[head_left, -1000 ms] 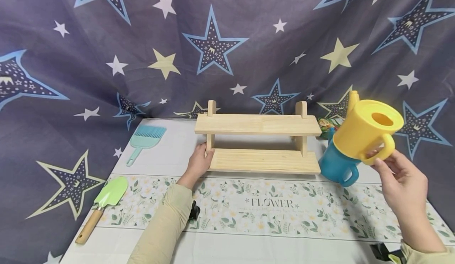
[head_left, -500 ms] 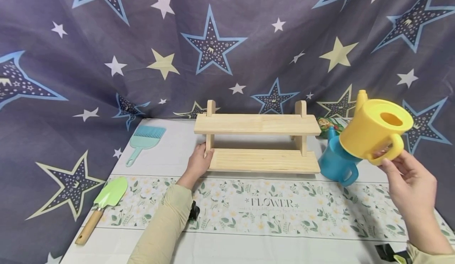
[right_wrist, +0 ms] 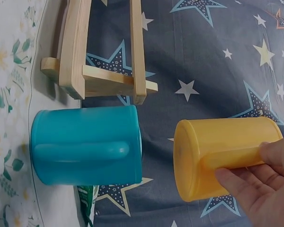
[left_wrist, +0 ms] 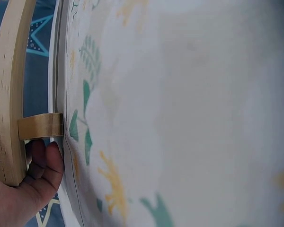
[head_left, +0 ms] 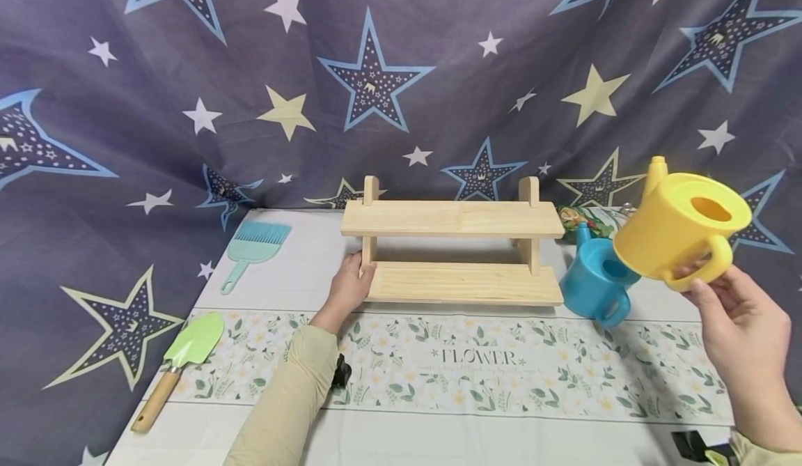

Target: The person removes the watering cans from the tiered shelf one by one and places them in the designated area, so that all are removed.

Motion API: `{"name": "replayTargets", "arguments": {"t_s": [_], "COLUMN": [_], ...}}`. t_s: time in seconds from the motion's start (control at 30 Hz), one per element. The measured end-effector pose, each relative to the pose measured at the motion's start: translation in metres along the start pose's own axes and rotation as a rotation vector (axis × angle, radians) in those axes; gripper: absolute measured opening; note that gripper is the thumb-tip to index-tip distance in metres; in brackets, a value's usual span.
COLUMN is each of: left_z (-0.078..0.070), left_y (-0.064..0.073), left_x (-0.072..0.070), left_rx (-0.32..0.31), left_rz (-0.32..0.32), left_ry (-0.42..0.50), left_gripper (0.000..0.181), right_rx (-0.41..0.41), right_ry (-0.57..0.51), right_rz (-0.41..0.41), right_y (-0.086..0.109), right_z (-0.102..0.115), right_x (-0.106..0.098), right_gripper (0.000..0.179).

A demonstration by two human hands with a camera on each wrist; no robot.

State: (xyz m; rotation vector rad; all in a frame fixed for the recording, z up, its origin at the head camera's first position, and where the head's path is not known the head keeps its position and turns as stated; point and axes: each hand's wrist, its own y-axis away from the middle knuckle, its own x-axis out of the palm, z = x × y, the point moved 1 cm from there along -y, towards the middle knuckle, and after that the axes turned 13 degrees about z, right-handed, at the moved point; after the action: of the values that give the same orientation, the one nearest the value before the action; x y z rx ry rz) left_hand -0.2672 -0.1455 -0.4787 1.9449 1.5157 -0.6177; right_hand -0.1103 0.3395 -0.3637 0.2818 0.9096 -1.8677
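Observation:
At the right, my right hand point(head_left: 745, 334) pinches the handle of a yellow watering can point(head_left: 677, 226) and holds it up off the table. In the right wrist view the yellow watering can point(right_wrist: 217, 156) hangs apart from a blue watering can point(right_wrist: 85, 146). That blue watering can point(head_left: 598, 278) stands on the table, close to the right end of a two-tier wooden shelf point(head_left: 451, 219). My left hand point(head_left: 347, 288) grips the left end of the shelf's lower board. Seen from the left wrist, its curled fingers point(left_wrist: 52, 163) sit beside a small wooden foot under the board point(left_wrist: 7, 94).
A teal hand brush point(head_left: 255, 243) and a green trowel with a wooden handle point(head_left: 182, 365) lie at the left of the table. Behind the blue can is a colourful packet point(head_left: 583, 221). A star-patterned curtain point(head_left: 388, 152) hangs at the back. A flower-print band point(head_left: 476, 382) crosses the tabletop.
My right hand has carried the yellow watering can to the right, away from above the blue one, uncovering the blue can's top. The left hand and the shelf stay where they were.

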Motion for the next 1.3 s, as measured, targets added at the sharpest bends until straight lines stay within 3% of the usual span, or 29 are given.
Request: {"name": "replayTargets", "arguments": {"t_s": [0.47,1.03,1.3], "left_z": [-0.001,0.0,0.0], "left_y": [0.0,-0.001,0.0], "left_x": [-0.002,0.0,0.0], "left_rx": [0.013,0.005,-0.002], "left_rz": [-0.012,-0.001,0.0], "left_ry": [-0.014,-0.002,0.003], "left_gripper": [0.052,0.052,0.052], "right_rx": [0.026,-0.035,-0.004], "right_ry": [0.067,-0.001,-0.051], "right_rz": [-0.015,-0.015,-0.011], "right_y": [-0.001,-0.001,-0.003], "right_z": [-0.009,-0.029,-0.039], "right_x": [-0.01,-0.014,-0.016], "right_gripper": [0.04,0.041,0.041]}}
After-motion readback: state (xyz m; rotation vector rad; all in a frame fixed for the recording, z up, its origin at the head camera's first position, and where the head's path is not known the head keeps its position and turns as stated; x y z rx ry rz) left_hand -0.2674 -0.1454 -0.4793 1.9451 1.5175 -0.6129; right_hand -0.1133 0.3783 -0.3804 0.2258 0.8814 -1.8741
